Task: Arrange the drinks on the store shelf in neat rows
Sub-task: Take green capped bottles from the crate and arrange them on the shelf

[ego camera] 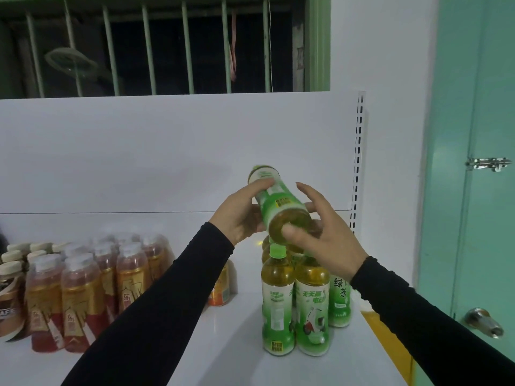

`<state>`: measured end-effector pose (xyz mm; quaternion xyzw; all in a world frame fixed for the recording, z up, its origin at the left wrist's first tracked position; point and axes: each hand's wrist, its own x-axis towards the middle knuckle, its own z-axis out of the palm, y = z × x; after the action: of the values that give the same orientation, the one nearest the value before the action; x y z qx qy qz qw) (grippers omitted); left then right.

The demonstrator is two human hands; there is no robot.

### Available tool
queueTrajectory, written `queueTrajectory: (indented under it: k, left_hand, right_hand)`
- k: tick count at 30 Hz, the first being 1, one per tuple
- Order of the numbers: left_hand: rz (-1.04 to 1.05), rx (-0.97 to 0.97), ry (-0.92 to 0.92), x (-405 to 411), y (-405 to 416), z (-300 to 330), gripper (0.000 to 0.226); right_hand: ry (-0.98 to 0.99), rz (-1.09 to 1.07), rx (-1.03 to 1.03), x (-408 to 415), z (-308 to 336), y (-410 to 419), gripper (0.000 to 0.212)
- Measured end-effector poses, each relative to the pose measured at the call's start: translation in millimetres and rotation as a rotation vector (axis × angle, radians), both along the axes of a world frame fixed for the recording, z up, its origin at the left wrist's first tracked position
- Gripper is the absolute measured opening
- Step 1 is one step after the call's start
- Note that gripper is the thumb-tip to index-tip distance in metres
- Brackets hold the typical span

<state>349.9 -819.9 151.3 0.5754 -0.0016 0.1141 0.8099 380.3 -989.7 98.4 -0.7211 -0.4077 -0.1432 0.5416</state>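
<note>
held bottle: green tea bottle (274, 203), lying tilted in the air above the right part of the shelf, one end toward the back panel and the other toward the camera; which end carries the cap cannot be told
left hand: left hand (239, 214) grips the bottle from the left side, thumb over the top of the label, fingers curled underneath
right hand: right hand (324, 234) at the bottle's near end, thumb pressed on the clear amber part, fingers spread and fairly straight round the far side, one fingertip lifted off
sleeves: black sleeves (156, 310) on both arms
standing green tea: group of green tea bottles (302, 299) upright on the shelf straight below the held bottle, packed touching one another, front two nearest the camera, green caps up
shelf: white shelf board (231, 355) with white back panel and a slotted upright at its right end
red-gold drinks: cluster of bottles with red and gold labels (92, 285), upright, left of the arms, some in clear wrap
coffee bottles: brown-labelled bottles with cream caps (9, 296) at the far left edge
orange bottle: orange bottle (220, 288) partly hidden behind the left forearm
surroundings: barred window (150, 45) above the shelf; green door (485, 190) with bolt and knob on the right
</note>
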Motion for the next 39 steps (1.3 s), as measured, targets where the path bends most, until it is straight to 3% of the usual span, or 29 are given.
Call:
queueTrajectory:
  k: [2, 6, 10, 17, 23, 30, 39]
  left_hand:
    - [-0.006, 0.084, -0.054, 1.4, -5.2, -2.9, 0.035]
    - [-0.040, 0.180, -0.162, 7.0, -23.0, -8.5, 0.065]
    - [-0.131, 0.282, -0.248, 12.8, -44.8, -14.6, 0.075]
    - [-0.110, 0.442, -0.400, 20.5, -70.3, -9.0, 0.050]
    - [-0.149, 0.532, -0.562, 22.3, -92.3, -16.6, 0.031]
    - [-0.255, 0.701, -0.569, 18.8, -107.9, -40.7, 0.035]
    - [-0.227, 0.751, -0.599, 21.5, -108.9, -38.8, 0.032]
  right_hand:
    - [0.118, 0.003, 0.034, 2.6, 2.9, -7.0, 0.092]
    - [0.170, -0.059, -0.022, 16.4, 7.9, -23.6, 0.099]
    - [0.183, -0.009, -0.001, 15.1, 11.2, -45.7, 0.057]
    - [0.174, -0.127, 0.070, 19.2, -19.9, -80.2, 0.053]
    - [0.048, -0.370, -0.005, 34.9, -57.5, -109.9, 0.060]
    - [-0.052, -0.538, -0.044, 39.1, -78.7, -124.9, 0.057]
    - [-0.060, -0.549, -0.044, 40.2, -80.4, -128.6, 0.054]
